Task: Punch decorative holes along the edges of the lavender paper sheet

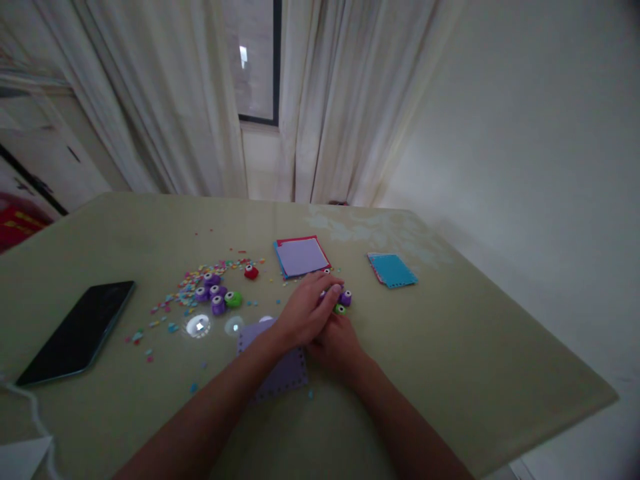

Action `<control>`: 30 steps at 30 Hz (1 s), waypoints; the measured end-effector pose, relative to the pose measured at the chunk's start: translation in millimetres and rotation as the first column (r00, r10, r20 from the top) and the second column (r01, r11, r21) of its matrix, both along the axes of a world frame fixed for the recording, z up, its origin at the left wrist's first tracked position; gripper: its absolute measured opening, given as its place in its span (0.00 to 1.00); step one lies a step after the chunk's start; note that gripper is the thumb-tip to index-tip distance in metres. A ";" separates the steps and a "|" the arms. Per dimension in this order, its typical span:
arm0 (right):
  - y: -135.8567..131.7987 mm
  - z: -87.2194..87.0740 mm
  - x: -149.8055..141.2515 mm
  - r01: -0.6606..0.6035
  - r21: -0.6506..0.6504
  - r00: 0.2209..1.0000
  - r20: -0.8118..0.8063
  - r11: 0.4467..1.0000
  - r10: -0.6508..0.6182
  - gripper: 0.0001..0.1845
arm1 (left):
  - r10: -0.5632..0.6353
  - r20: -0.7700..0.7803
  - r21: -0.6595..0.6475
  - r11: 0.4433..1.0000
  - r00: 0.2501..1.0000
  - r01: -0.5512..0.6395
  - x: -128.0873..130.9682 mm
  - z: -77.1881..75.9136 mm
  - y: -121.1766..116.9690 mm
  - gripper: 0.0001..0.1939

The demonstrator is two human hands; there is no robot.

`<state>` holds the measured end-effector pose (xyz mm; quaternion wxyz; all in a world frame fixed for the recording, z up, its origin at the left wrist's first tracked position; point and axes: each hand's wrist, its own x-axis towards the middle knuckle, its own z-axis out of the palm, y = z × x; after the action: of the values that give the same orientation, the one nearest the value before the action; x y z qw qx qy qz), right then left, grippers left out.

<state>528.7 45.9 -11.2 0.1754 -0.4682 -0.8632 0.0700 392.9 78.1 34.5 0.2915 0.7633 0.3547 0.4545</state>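
Note:
My left hand [309,307] lies across the top of my right hand [339,343], fingers stretched out to the right. My right hand looks closed; its fingers and whatever they hold are mostly covered. Just beyond them sit small paper punches with white round tops, among them a purple punch [347,298] and a green punch [341,309]. Partly beneath my left wrist is a lilac sheet [280,377] with a row of holes along its edges. How far the sheet reaches under the hands is hidden.
Left of the hands stand several purple punches [219,305], a green punch [233,299] and a red punch [251,271] amid scattered confetti [187,287]. Farther back lie a lilac-topped paper stack [303,257] and a blue-topped stack [393,271]. A dark tablet [80,330] lies at left.

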 end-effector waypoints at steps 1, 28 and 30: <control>0.7 -3.7 0.2 -0.007 -0.006 1.000 -0.018 1.000 0.007 0.22 | -0.019 0.005 -0.009 1.000 1.000 0.019 5.8 -5.1 3.4 0.19; -7.5 8.6 -9.6 -0.018 -0.017 0.971 -0.240 1.000 0.013 0.06 | 0.210 -0.440 0.043 0.976 0.873 -0.213 -97.7 -45.6 -59.5 0.21; -6.5 10.4 -9.5 0.009 -0.024 0.963 -0.267 1.000 -0.015 0.05 | 0.218 -0.559 0.102 0.975 0.800 -0.195 -113.0 -58.5 -68.1 0.26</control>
<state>519.2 39.4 -0.8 0.2856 -0.4617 -0.8278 0.1410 280.0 9.9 -24.0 0.1067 0.8259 0.4974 0.2430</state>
